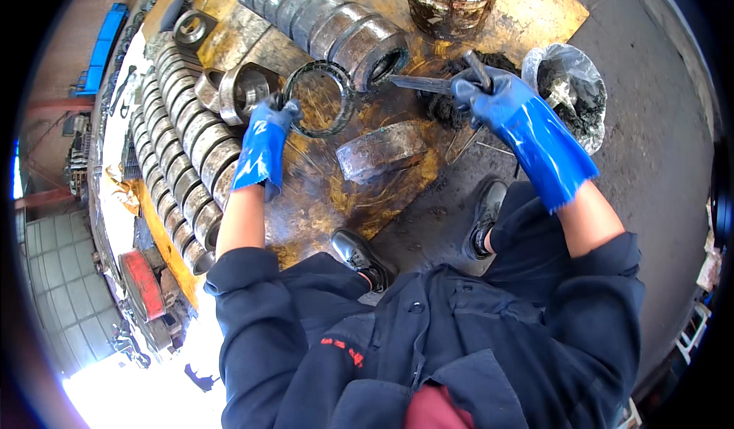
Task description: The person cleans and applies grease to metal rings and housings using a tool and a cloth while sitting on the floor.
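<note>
My left hand (269, 123), in a blue rubber glove, grips the left side of a dark, greasy metal ring (349, 100), held up with its opening showing. My right hand (497, 96), gloved the same way, is closed round a flat dark metal tool (420, 84). Its blade points left toward the ring, apart from it. A short dark rod (478, 69) sticks up out of the same fist; whether it belongs to the tool I cannot tell. Below the held ring, a thick worn metal ring (382, 151) lies on the oily yellow-brown board (321, 207).
Rows of metal rings (183, 138) lie side by side at the left, with another row (329, 24) behind. Loose rings (246, 92) rest near my left hand. A grimy bucket (451, 4) stands at the back, a plastic-lined container (569, 92) of dark matter right. My shoes (359, 257) are close below.
</note>
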